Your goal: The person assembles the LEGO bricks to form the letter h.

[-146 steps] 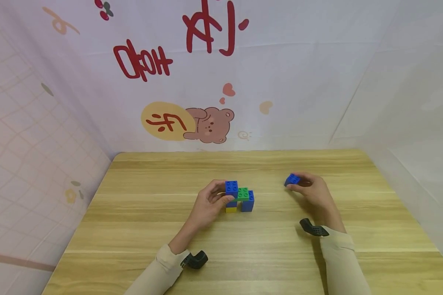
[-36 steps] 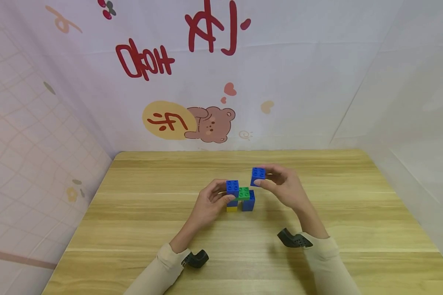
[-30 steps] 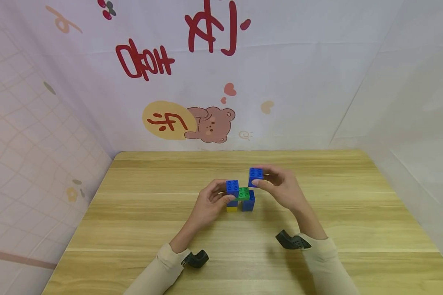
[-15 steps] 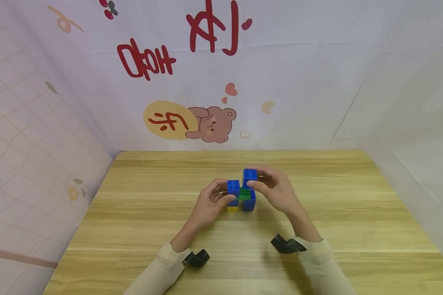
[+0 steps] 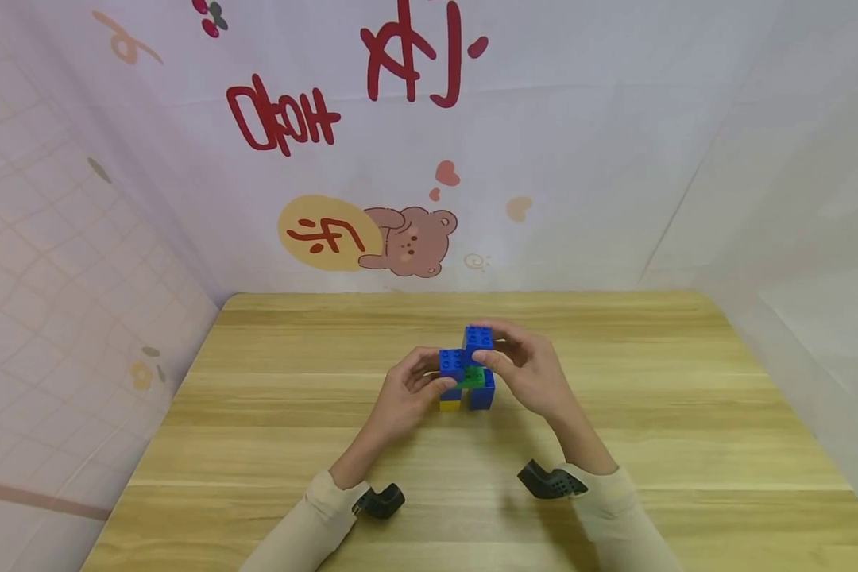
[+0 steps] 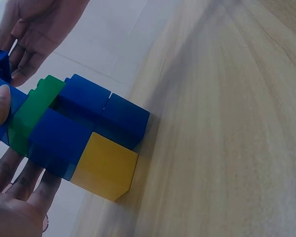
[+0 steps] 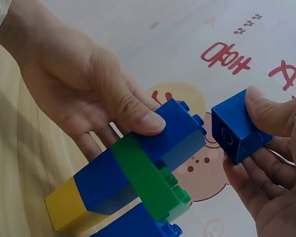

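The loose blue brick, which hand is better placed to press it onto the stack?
Probably the right hand: it already pinches the loose blue brick just above the green brick. The left hand grips the stack, steadying it.

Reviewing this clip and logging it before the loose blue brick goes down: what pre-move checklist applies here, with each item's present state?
1. Right hand holds the loose blue brick firmly, thumb on one side and fingers on the other: ok.
2. Left hand steadies the brick structure, thumb on its top blue brick: ok.
3. Structure sits flat on the table: ok.
4. Loose brick is clear of the structure, gap visible in the right wrist view: ok.
5. Studs of the green brick uncovered where visible: ok.
6. Loose brick squared to those studs: cannot tell.
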The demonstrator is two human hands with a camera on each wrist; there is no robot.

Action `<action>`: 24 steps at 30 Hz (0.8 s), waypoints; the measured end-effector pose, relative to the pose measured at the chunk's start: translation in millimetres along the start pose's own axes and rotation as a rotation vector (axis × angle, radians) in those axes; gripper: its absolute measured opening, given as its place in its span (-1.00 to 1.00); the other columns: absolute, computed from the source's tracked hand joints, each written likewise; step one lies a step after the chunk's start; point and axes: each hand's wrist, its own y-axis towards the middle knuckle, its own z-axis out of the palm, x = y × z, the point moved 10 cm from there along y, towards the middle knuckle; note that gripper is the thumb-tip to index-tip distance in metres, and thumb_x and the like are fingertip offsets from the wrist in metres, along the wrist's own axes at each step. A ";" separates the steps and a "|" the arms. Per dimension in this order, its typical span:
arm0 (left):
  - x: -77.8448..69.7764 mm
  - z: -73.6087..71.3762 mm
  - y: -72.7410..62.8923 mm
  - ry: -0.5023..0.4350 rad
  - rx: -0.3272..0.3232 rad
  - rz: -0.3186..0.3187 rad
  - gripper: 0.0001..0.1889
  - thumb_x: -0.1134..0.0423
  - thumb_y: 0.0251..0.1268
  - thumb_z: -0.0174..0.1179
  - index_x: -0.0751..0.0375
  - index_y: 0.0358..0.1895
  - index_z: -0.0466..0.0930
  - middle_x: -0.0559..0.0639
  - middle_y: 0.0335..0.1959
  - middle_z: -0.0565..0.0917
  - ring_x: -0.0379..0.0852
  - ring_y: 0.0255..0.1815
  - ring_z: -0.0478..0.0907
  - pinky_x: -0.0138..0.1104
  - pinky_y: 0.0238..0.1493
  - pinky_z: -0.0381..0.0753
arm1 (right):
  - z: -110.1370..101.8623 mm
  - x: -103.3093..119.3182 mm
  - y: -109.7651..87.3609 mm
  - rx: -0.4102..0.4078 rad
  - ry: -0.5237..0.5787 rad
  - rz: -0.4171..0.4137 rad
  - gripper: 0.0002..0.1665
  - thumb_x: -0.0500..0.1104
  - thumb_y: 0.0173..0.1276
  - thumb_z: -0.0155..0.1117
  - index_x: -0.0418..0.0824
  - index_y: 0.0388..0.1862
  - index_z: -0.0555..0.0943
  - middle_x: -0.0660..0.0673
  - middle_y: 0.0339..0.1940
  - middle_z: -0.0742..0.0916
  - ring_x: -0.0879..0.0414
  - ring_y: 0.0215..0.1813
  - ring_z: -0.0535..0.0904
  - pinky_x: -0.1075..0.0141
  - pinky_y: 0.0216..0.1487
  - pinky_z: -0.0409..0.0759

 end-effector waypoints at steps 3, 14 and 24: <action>0.4 0.0 0.2 -0.002 0.001 -0.004 -0.65 0.26 0.43 0.30 0.09 0.22 0.54 0.11 0.18 0.67 0.02 0.25 0.61 -0.39 0.31 0.62 | 3.6 4.4 1.8 0.009 -0.007 -0.013 -0.58 -0.28 0.46 0.33 -0.21 0.28 0.62 -0.20 0.16 0.74 0.08 0.12 0.68 0.38 0.27 0.64; -0.4 0.4 -0.7 -0.019 0.012 0.008 -0.64 0.28 0.43 0.29 0.08 0.23 0.54 0.10 0.21 0.67 0.01 0.27 0.61 -0.37 0.31 0.63 | 22.2 11.0 9.4 0.048 -0.004 0.002 -0.57 -0.28 0.42 0.37 -0.27 0.25 0.62 -0.17 0.16 0.74 -0.17 0.15 0.66 -0.05 0.34 0.62; -1.4 0.6 0.1 -0.027 0.018 0.023 -0.63 0.33 0.43 0.29 0.08 0.24 0.53 0.11 0.19 0.68 0.03 0.25 0.61 -0.37 0.23 0.67 | 30.3 14.2 12.4 0.053 -0.034 -0.027 -0.56 -0.30 0.41 0.37 -0.29 0.25 0.61 -0.16 0.13 0.75 -0.03 0.12 0.67 0.05 0.32 0.66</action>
